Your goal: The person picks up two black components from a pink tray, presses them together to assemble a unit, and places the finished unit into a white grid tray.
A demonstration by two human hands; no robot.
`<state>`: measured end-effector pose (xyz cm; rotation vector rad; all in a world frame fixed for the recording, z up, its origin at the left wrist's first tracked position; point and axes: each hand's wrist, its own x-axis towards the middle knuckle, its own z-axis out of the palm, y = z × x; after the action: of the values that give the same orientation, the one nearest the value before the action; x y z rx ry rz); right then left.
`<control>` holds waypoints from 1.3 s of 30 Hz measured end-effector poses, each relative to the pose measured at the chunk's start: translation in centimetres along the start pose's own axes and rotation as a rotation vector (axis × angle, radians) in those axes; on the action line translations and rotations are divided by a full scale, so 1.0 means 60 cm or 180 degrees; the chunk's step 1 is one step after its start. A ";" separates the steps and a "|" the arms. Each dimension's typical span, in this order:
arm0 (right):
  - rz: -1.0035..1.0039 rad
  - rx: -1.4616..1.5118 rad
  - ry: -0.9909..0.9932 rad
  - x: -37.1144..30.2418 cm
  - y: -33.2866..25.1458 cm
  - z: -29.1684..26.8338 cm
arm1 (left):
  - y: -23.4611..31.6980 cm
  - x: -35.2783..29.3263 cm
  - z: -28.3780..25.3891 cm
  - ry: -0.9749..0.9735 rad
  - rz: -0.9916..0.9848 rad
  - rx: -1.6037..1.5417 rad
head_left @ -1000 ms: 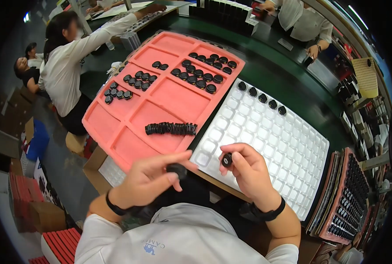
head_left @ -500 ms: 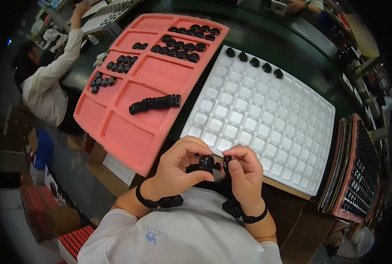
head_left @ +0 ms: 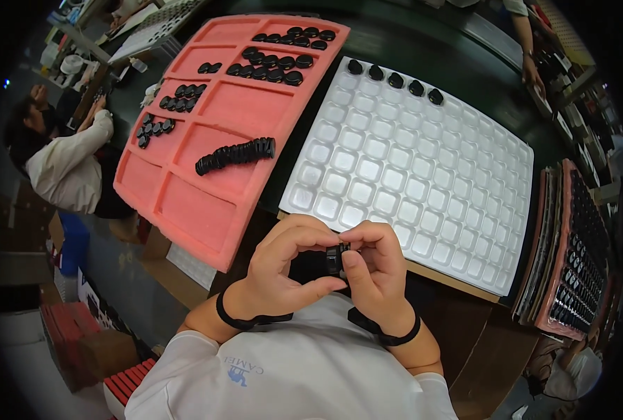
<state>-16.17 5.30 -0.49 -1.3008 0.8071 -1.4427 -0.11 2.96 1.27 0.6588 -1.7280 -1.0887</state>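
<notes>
half hidden in the pinching grip of left hand [head_left: 278, 264] and right hand [head_left: 381, 269], the black part [head_left: 334, 260] sits at seven o'clock from the white tray [head_left: 406, 183], long axis twelve to six, facing unclear

The left grip [head_left: 266, 269] and right grip [head_left: 383, 273] have brought their black pieces [head_left: 334, 260] together.

A small black part [head_left: 334, 260], thick, short and dark-sided, stands on edge at the fingertips of the left hand [head_left: 294, 262], its flat faces turned sideways. Right against its right side is a second black piece [head_left: 345, 247], mostly covered by the fingers of the right hand [head_left: 376, 266]; both are held up off any surface, and whether they are joined cannot be told.
</notes>
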 end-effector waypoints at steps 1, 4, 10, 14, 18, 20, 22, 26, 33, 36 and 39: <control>-0.0009 0.0020 0.0026 -0.001 0.002 0.000 | 0.001 0.000 0.000 -0.0017 -0.0038 -0.0040; -0.0024 0.0054 0.0091 -0.001 0.004 -0.003 | 0.000 0.001 0.001 -0.0016 -0.0255 -0.0514; 0.0187 0.0857 0.0197 0.006 -0.008 -0.021 | -0.011 -0.004 -0.001 0.0062 -0.0514 -0.0973; -0.0102 -0.0365 -0.0048 0.010 -0.020 -0.015 | -0.003 0.002 0.000 -0.0084 -0.0123 -0.0244; -0.0021 0.0241 -0.0006 0.013 -0.005 -0.020 | 0.000 0.001 -0.002 0.0047 -0.0300 -0.0512; 0.0039 0.0770 0.0077 0.013 -0.002 -0.018 | 0.002 0.003 -0.006 0.0004 -0.0161 -0.0199; 0.0044 0.0153 -0.0071 0.009 -0.006 -0.008 | 0.002 0.006 -0.009 -0.0089 0.0127 0.0423; 0.0310 0.0765 -0.0037 0.013 -0.008 -0.005 | 0.004 0.010 -0.008 0.0034 0.0158 0.0203; -0.0127 0.0298 -0.0266 0.012 0.008 -0.014 | -0.002 0.008 -0.010 0.0039 0.0129 0.0224; 0.0131 0.1177 -0.0150 0.018 -0.002 -0.012 | -0.004 0.011 -0.013 0.0005 0.0137 0.0164; 0.0266 0.0610 -0.0256 0.018 -0.008 -0.003 | -0.006 0.013 -0.016 -0.0063 0.0235 0.0286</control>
<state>-16.39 4.37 0.28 -1.1586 0.6458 -1.3576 0.45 1.83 1.41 0.6365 -1.8126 -0.9740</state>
